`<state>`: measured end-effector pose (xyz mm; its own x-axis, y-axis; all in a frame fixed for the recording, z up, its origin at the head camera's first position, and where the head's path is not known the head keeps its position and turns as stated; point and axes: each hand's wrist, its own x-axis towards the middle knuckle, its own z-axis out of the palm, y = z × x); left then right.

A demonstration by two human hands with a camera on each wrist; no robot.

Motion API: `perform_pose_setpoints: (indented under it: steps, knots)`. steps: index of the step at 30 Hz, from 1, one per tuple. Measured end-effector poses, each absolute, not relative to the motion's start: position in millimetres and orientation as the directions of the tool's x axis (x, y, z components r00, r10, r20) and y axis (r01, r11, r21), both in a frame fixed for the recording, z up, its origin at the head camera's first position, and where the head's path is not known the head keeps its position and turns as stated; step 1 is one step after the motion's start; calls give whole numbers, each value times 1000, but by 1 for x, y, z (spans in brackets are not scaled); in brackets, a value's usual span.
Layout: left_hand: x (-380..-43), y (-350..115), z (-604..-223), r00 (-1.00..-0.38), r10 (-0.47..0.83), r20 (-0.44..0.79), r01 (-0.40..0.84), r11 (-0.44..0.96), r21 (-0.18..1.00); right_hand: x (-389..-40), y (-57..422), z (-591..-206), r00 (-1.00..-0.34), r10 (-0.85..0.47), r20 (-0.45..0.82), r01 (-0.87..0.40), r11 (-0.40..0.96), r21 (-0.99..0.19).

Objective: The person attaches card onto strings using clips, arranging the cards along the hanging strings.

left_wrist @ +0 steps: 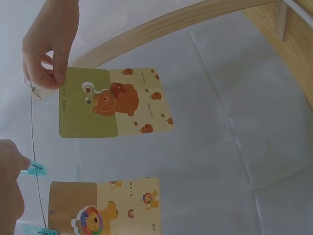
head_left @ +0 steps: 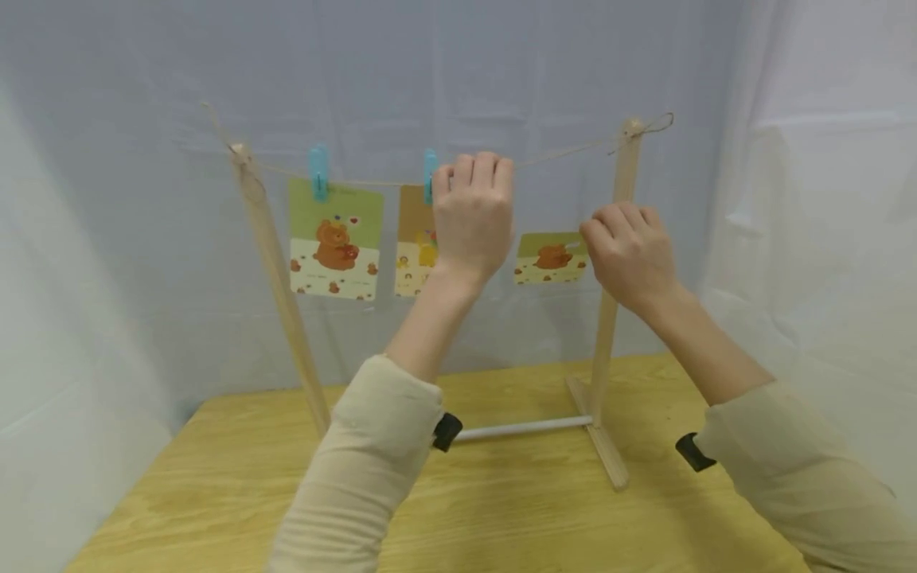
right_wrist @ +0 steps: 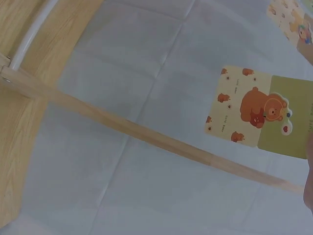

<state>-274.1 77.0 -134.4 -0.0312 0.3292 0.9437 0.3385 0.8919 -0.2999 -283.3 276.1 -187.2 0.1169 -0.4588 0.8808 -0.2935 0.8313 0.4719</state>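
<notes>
My right hand (head_left: 630, 251) pinches a green and cream bear card (head_left: 550, 259) at its top corner, in front of the right post. In the left wrist view the thumb and fingers grip the card's green edge, just off the string (left_wrist: 33, 132). My left hand (head_left: 474, 219) is up at the string, its thumb pressing a light-blue clothespin (left_wrist: 35, 168) that sits on the string between the held card and a brown lion card (left_wrist: 129, 210). Most of that left hand lies outside the left wrist view. Only a sliver of my right hand (right_wrist: 308, 181) shows in the right wrist view.
Another bear card (head_left: 335, 247) hangs at left from a blue clothespin (head_left: 318, 171); a second clothespin (head_left: 430, 171) holds the lion card. The string runs between a left wooden post (head_left: 275, 270) and a right one (head_left: 606, 334), joined by a white rod (head_left: 526, 428) above the table (head_left: 501, 509).
</notes>
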Motion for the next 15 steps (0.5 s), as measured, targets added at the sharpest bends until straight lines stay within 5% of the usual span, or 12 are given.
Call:
perform_pose_setpoints:
  steps: [15]
  knots:
    - [-269,90,-135,-59,358,932,337,886,-319,-290,269,-164,119,-454,883,-237,851,469]
